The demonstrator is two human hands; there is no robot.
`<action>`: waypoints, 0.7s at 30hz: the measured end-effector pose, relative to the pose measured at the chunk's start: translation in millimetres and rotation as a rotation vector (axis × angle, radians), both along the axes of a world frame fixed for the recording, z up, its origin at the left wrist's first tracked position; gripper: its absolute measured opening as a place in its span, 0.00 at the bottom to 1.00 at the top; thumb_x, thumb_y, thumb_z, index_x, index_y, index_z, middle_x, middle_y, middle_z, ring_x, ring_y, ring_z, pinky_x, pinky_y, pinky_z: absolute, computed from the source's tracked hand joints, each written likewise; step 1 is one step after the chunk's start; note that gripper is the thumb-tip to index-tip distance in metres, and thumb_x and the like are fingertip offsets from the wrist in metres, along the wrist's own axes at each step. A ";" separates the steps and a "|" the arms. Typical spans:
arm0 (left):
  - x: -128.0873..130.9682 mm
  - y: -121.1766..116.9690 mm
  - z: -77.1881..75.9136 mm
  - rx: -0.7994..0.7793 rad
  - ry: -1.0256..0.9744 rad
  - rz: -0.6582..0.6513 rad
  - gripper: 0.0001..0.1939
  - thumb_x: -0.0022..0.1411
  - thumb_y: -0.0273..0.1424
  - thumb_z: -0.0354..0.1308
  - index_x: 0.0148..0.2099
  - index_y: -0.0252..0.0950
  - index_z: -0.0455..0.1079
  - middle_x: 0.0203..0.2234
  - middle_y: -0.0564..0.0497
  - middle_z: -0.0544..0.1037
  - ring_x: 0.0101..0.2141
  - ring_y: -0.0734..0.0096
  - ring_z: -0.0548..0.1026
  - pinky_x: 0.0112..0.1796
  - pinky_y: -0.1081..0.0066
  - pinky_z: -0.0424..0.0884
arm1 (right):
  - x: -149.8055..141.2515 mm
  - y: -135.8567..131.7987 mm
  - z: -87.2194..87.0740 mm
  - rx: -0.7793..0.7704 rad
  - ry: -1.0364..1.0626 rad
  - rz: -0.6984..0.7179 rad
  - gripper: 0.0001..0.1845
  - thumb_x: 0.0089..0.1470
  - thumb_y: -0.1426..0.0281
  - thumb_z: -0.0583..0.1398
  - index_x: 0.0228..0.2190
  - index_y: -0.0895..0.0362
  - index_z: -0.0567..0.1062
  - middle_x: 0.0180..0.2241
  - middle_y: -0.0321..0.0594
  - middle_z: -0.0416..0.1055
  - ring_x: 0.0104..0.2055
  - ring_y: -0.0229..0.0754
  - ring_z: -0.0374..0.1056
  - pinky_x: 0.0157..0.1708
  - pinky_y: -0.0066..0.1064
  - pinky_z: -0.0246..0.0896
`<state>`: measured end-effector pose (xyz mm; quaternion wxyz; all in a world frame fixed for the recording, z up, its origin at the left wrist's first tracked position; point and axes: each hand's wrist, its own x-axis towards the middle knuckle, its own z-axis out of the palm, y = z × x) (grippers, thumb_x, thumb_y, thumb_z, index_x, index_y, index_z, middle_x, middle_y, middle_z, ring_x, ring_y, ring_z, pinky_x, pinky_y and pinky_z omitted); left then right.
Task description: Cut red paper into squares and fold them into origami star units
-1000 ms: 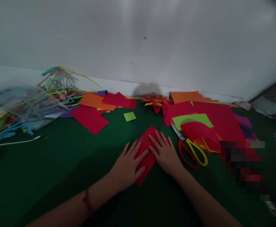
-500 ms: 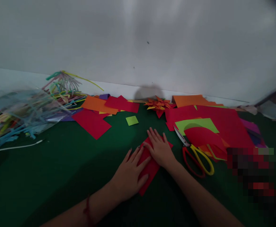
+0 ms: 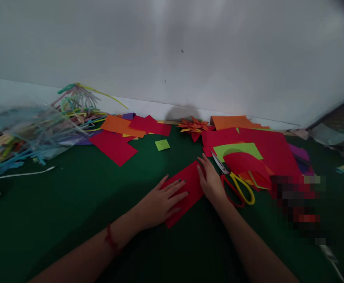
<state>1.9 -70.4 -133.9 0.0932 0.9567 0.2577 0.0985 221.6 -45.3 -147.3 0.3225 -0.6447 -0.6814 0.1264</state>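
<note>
A red sheet of paper [image 3: 189,179] lies slanted on the green tabletop in front of me. My left hand [image 3: 161,202] rests flat on its left part, fingers stretched and apart. At the paper's right end is my right hand [image 3: 211,179], its fingers extended along the edge and touching it; the thumb side faces the sheet. Just right of that hand lie scissors [image 3: 233,179] with one red and one yellow handle, blades partly apart. A small light green paper square [image 3: 162,145] sits beyond the red sheet.
An orange and red folded paper flower [image 3: 194,125] stands near the wall. Red sheets [image 3: 278,151] and a light green sheet [image 3: 248,149] are piled at right. More red and orange paper [image 3: 114,147] lies at back left, beside a clear bag [image 3: 39,129] of colourful pipe cleaners.
The red paper has turned and shows a broader face. My right hand has slid from on top of it to its right edge; my left hand stays on it, slightly further left.
</note>
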 end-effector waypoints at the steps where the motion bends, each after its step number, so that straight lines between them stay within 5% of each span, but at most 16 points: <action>1: -1.7 -1.1 1.8 0.019 -0.011 0.003 0.20 0.66 0.31 0.41 0.60 0.41 0.53 0.60 0.46 0.55 0.59 0.64 0.52 0.57 0.50 0.41 | 2.3 -6.0 2.3 0.010 0.000 0.006 0.21 0.60 0.64 0.45 0.53 0.53 0.62 0.61 0.40 0.48 0.60 0.42 0.49 0.56 0.37 0.48; 5: -17.3 -5.9 2.5 0.040 -0.059 0.118 0.20 0.65 0.27 0.41 0.59 0.39 0.54 0.58 0.48 0.60 0.58 0.65 0.56 0.58 0.53 0.45 | 12.4 -24.3 6.8 -0.041 -0.068 0.097 0.22 0.59 0.66 0.46 0.55 0.51 0.59 0.62 0.37 0.46 0.62 0.43 0.44 0.57 0.39 0.48; 9: -41.2 -5.4 -2.6 -0.092 -0.110 0.445 0.21 0.64 0.35 0.45 0.58 0.39 0.55 0.54 0.46 0.65 0.52 0.63 0.64 0.51 0.60 0.61 | 18.1 -29.2 5.6 -0.127 -0.127 0.113 0.26 0.58 0.66 0.49 0.57 0.51 0.54 0.63 0.39 0.42 0.63 0.45 0.41 0.57 0.41 0.48; 11: -49.5 -3.5 -3.2 -0.166 -0.108 0.509 0.23 0.61 0.40 0.48 0.58 0.41 0.56 0.53 0.47 0.65 0.52 0.60 0.64 0.49 0.60 0.64 | 18.8 -28.3 4.7 -0.151 -0.147 0.100 0.27 0.58 0.66 0.49 0.58 0.50 0.53 0.63 0.40 0.42 0.62 0.46 0.44 0.55 0.42 0.51; 16: -49.5 -0.4 -3.8 -0.227 -0.129 0.479 0.27 0.58 0.42 0.52 0.58 0.42 0.55 0.54 0.47 0.64 0.53 0.59 0.62 0.50 0.58 0.62 | 18.0 -26.8 2.7 -0.155 -0.215 0.109 0.26 0.57 0.67 0.48 0.57 0.51 0.55 0.62 0.41 0.46 0.59 0.48 0.51 0.54 0.45 0.52; 21: -39.5 -3.1 -8.3 -0.261 -0.119 0.352 0.26 0.61 0.36 0.50 0.61 0.44 0.49 0.57 0.49 0.62 0.58 0.62 0.55 0.57 0.51 0.47 | 20.3 -26.9 3.1 -0.155 -0.066 0.085 0.26 0.56 0.65 0.51 0.56 0.47 0.56 0.62 0.39 0.45 0.59 0.51 0.51 0.52 0.46 0.56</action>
